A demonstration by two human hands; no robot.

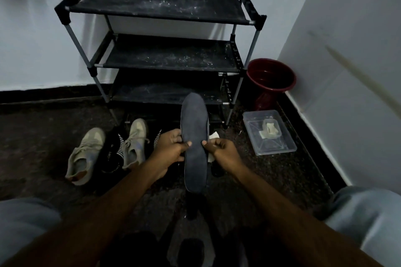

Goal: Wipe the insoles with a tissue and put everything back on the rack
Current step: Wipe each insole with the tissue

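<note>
insole (194,136) held up between both hands, long axis running straight away from the person toward the rack (152,4), mid-length at the grip. left hand (171,149) pinches its left edge, right hand (223,151) pinches the right edge, tissue (213,135) bunched behind that hand. Right grip is nearer the tissue, so the wipe likely falls to it. shoes (86,154) on floor (43,136), left

I log on the floor (43,136): one dark red bucket (271,78), two o'clock, in the wall corner; one clear plastic box (280,147), three o'clock, holding pale scraps (270,130).
</note>
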